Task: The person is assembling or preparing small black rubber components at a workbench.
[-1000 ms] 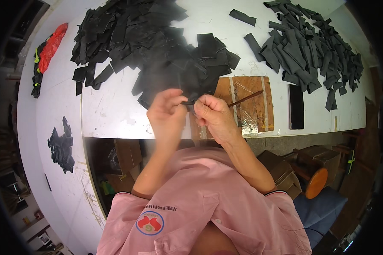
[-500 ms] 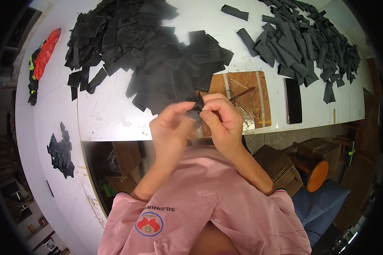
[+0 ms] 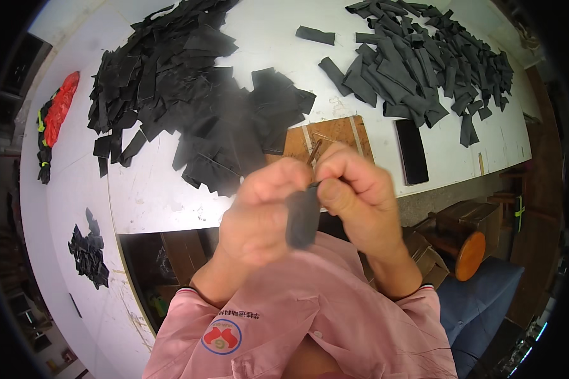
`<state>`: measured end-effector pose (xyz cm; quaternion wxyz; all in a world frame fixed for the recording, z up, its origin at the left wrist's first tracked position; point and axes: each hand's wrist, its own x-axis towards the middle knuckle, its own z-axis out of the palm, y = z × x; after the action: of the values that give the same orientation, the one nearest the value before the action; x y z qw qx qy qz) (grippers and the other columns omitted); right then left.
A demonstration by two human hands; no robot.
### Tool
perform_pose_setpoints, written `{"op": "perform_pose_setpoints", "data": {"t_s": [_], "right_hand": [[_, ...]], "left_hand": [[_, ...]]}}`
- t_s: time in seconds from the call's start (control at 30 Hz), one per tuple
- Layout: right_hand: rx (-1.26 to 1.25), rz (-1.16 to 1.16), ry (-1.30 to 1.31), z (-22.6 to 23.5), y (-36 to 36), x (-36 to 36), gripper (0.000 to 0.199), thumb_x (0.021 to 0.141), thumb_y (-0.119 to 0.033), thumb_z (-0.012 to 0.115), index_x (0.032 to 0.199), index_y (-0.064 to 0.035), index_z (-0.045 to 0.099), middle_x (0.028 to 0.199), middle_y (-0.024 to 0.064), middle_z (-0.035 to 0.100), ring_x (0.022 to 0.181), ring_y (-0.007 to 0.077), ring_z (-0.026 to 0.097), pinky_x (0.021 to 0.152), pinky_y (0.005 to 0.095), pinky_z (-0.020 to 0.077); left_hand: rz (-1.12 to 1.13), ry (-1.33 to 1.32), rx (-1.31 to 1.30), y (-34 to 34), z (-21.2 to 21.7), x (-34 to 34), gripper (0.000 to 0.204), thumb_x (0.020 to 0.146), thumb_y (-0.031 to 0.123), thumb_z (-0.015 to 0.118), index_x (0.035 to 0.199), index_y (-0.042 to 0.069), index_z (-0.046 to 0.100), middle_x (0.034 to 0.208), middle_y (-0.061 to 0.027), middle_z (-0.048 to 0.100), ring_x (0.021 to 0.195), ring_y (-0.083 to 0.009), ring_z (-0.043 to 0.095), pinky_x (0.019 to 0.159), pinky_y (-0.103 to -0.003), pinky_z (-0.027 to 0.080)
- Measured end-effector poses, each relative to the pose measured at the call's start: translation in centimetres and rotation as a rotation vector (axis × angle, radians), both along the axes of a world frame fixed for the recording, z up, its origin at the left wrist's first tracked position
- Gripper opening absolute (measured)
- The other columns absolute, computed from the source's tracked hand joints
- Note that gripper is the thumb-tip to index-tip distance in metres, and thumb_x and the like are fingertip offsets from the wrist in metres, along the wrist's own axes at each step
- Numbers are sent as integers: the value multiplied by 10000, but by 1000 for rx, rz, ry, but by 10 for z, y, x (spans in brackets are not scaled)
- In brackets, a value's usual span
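Note:
In front of my chest, both hands work on a small black fabric piece [image 3: 303, 218] that hangs between them. My right hand [image 3: 363, 199] pinches its upper edge between thumb and forefinger. Curled and somewhat blurred, my left hand [image 3: 259, 211] grips along the left side of the piece. Just beyond my fingers, a thin brown stick [image 3: 315, 150] rises over a brown board [image 3: 363, 140]; its near end is hidden, and whether a hand touches it I cannot tell. A heap of flat black fabric pieces [image 3: 189, 101] spreads beyond my left hand.
Many narrow dark fabric tubes [image 3: 398, 69] lie at the far right of the white table [image 3: 152, 205]. A black phone-like slab [image 3: 412, 151] is by them. Leftward are a small black scrap pile [image 3: 90, 252] and a red bag [image 3: 63, 107]. An orange-topped stool [image 3: 471, 256] stands lower right.
Both hands have come closer to my body and look larger. The fabric piece, mostly covered by fingers before, now hangs down. The stick points more upright, and the whole view has shifted slightly.

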<state>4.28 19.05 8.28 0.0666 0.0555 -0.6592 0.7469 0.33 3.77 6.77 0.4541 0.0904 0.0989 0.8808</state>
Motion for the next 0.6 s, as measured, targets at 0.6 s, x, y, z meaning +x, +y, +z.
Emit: {"op": "perform_pose_setpoints", "data": {"t_s": [0.6], "right_hand": [[-255,52,-185,-40,19,-23,170,836,-179,536,712,-63,521,600,-39,455,504,33,384,461,176,317]], "left_hand": [[-45,-283,177,21,-27,-24,339,875,66,303,1196,-29,357,858,-193,541,314,-88,392,266,-207,353]]}}
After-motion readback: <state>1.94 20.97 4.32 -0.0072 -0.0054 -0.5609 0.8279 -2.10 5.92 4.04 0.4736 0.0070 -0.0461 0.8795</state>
